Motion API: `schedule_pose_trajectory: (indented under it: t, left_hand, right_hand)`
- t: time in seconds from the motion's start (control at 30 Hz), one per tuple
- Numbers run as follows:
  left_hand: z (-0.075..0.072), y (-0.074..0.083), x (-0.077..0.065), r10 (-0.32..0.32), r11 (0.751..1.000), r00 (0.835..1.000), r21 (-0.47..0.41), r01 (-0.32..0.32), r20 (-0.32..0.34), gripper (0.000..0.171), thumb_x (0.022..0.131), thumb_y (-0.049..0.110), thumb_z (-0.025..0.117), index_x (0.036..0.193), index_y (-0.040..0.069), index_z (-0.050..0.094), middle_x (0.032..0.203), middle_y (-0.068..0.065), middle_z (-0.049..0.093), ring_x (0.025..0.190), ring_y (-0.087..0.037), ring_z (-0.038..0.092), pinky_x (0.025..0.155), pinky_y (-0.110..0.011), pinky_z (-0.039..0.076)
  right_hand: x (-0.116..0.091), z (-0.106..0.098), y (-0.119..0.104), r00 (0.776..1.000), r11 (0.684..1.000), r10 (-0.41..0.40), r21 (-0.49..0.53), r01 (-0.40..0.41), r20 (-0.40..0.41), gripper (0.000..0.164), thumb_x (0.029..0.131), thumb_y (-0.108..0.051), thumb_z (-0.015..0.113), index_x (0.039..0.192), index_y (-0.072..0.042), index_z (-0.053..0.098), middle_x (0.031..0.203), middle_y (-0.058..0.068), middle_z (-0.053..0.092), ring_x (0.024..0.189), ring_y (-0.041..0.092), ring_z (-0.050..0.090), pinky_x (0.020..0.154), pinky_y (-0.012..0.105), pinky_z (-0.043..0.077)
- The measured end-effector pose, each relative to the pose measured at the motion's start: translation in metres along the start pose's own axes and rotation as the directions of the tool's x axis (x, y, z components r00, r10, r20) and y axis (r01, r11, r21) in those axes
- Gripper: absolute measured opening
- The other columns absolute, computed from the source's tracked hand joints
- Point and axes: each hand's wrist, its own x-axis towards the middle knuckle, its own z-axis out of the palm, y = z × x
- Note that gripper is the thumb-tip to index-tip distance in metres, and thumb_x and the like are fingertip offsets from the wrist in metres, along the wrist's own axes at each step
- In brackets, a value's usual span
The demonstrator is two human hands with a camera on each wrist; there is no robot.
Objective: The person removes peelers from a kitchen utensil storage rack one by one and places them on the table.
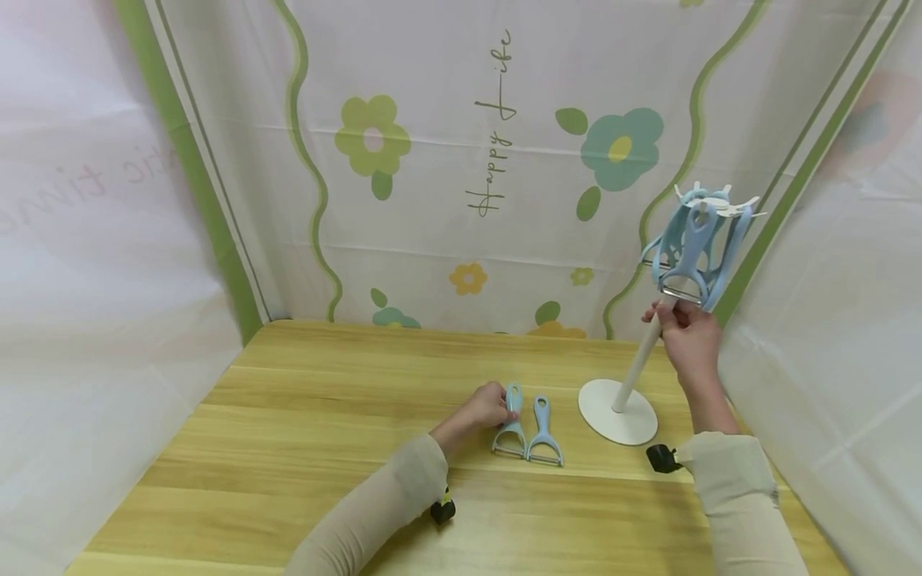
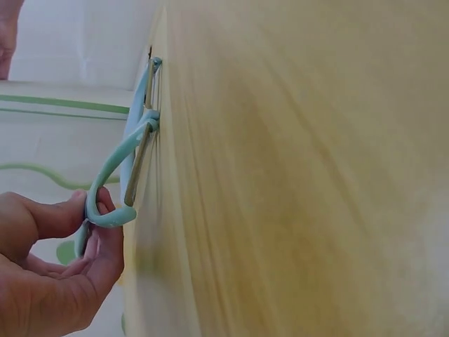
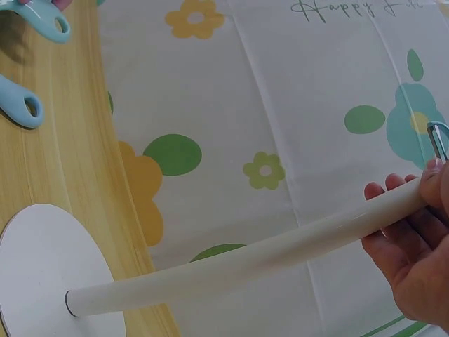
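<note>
My left hand (image 1: 487, 405) pinches a teal Y-shaped peeler (image 1: 514, 398) by its handle, thumb on one side and fingers on the other. In the left wrist view that peeler (image 2: 105, 175) is tilted, its handle end raised from the wood. Just to its right lies a light-blue peeler (image 1: 542, 414), blade toward me. My right hand (image 1: 695, 340) grips the white pole (image 1: 639, 364) of a stand near its top, below the hooks. Several blue and teal peelers (image 1: 693, 244) hang from those hooks around the pole. The right wrist view shows fingers and thumb round the pole (image 3: 231, 256).
The stand's round white base (image 1: 599, 412) sits on the wooden table (image 1: 302, 416), right of the loose peelers. A printed curtain (image 1: 446, 160) closes off the back and sides. Small black cameras (image 1: 442, 509) are worn at both wrists.
</note>
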Motion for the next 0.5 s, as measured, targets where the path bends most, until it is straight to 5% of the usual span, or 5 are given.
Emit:
schedule_pose_trajectory:
  t: [0.2, 0.5]
  left_hand:
    - [-0.0007, 0.0037, -0.005, -0.013, 0.996, 1.0, 0.09, 0.015, -0.02, 0.033, 0.079, 0.007, 0.073, 0.054, 0.009, 0.051, 0.047, 0.003, 0.042, 0.043, -0.008, 0.036, 0.041, -0.018, 0.031]
    - [-0.0004, 0.0008, -0.0041, -0.009, 0.969, 0.999, 0.247, 0.018, -0.036, 0.042, 0.079, 0.016, 0.074, 0.054, 0.015, 0.04, 0.048, 0.005, 0.036, 0.043, -0.008, 0.033, 0.041, -0.018, 0.029]
  right_hand:
    - [-0.0001, -0.0003, 0.0004, 1.0, 1.0, -0.015, 0.007, 0.015, -0.006, 0.031, 0.094, -0.025, 0.054, 0.107, 0.002, 0.063, 0.077, -0.014, 0.066, 0.077, -0.003, 0.063, 0.068, 0.009, 0.05]
    - [-0.0015, 0.0017, 0.0001, 1.0, 1.0, -0.021, 0.006, 0.021, -0.02, 0.031, 0.094, -0.025, 0.055, 0.106, 0.003, 0.062, 0.076, -0.014, 0.065, 0.075, -0.003, 0.064, 0.067, 0.009, 0.05]
